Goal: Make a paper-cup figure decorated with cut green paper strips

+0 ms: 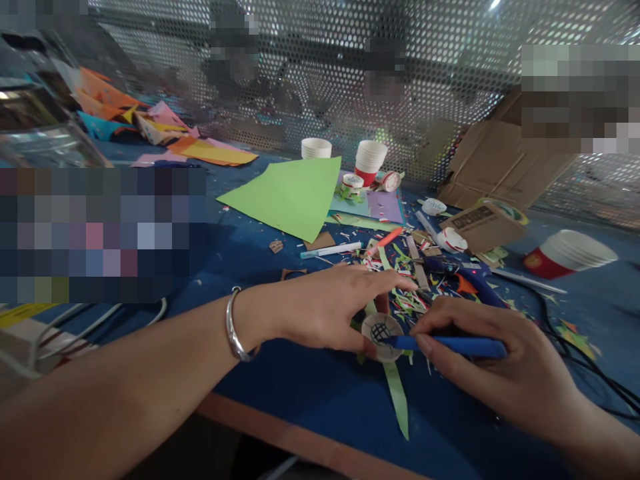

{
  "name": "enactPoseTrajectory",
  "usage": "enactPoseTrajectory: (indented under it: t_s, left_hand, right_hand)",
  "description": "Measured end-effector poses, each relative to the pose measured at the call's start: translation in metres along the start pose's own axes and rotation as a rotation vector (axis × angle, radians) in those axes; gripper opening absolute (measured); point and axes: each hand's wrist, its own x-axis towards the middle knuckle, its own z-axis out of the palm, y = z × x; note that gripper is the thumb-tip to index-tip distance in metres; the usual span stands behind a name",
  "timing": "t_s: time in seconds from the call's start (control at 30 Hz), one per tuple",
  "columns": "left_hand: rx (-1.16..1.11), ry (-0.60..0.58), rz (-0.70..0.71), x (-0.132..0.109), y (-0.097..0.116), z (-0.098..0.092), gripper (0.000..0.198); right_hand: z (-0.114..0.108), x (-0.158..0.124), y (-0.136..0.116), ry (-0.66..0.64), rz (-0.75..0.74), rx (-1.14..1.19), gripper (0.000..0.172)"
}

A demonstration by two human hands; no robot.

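My right hand [493, 353] is closed round a blue pen [450, 345], its tip resting on a small round paper disc [381, 333] that bears a dark grid drawing. My left hand [330, 303] lies over the disc's left side, thumb pressing its edge and forefinger stretched out to the right; a silver bangle [234, 327] circles that wrist. A green paper strip [397, 393] runs from under the disc toward the table's front edge.
The blue table [310, 393] is littered with paper scraps. A green sheet [295, 193], a white marker [333, 251], an orange pen [384, 240], stacked paper cups [370, 160], a tipped cup stack [570, 253], a cardboard box [483, 227] and black cables [575, 340] lie about. Perforated metal mesh closes the back.
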Motion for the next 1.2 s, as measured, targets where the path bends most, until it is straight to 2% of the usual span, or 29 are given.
enactPoseTrajectory:
  t_s: [0.57, 1.2]
  left_hand:
    - [0.013, -0.014, -0.006, -0.0004, 0.0016, -0.0017, 0.082]
    - [0.027, -0.028, -0.03, 0.0005, 0.0041, -0.0027, 0.085]
  right_hand:
    - [-0.0032, -0.0013, 0.0069, 0.017, 0.081, -0.025, 0.015]
    - [-0.0017, -0.0015, 0.0025, -0.037, 0.016, 0.033, 0.013]
